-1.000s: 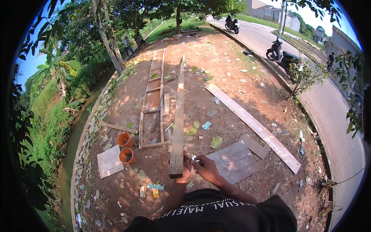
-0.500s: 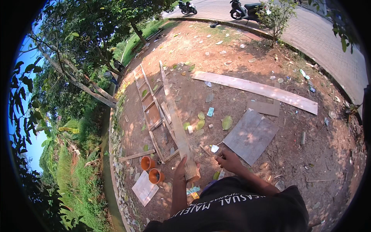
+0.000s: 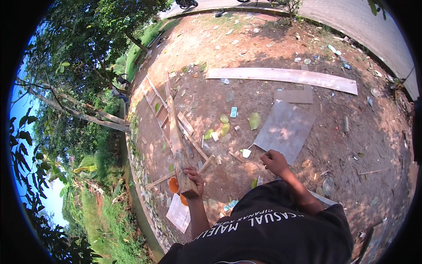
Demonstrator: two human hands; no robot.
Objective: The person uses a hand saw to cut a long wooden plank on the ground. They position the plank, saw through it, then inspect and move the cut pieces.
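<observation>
My left hand point(image 3: 194, 178) grips a long wooden plank point(image 3: 176, 141) near its squared lower end, which is raised and tilted, with the far end stretching away from me. Partly behind this end are two orange buckets point(image 3: 173, 185). Beyond them a wooden ladder-like frame point(image 3: 206, 158) lies on the dirt, with short boards point(image 3: 186, 123) on it. My right hand point(image 3: 274, 162) is raised apart from the plank, fingers curled; whether anything small is in them I cannot make out. It is over the ground near a grey sheet point(image 3: 285, 127) and a small white object point(image 3: 246, 153).
A long pale board point(image 3: 281, 75) and a brown panel point(image 3: 292, 97) lie farther off. A small pale sheet point(image 3: 178, 213) is by the buckets. A canal point(image 3: 143, 220) and trees border the left. A person point(image 3: 119, 92) is among them. Motorbikes point(image 3: 187, 3) stand on the road.
My view has turned rightward and downward. The plank's near end has shifted left relative to my body, my left hand still gripping it; my right hand has moved away rightward.
</observation>
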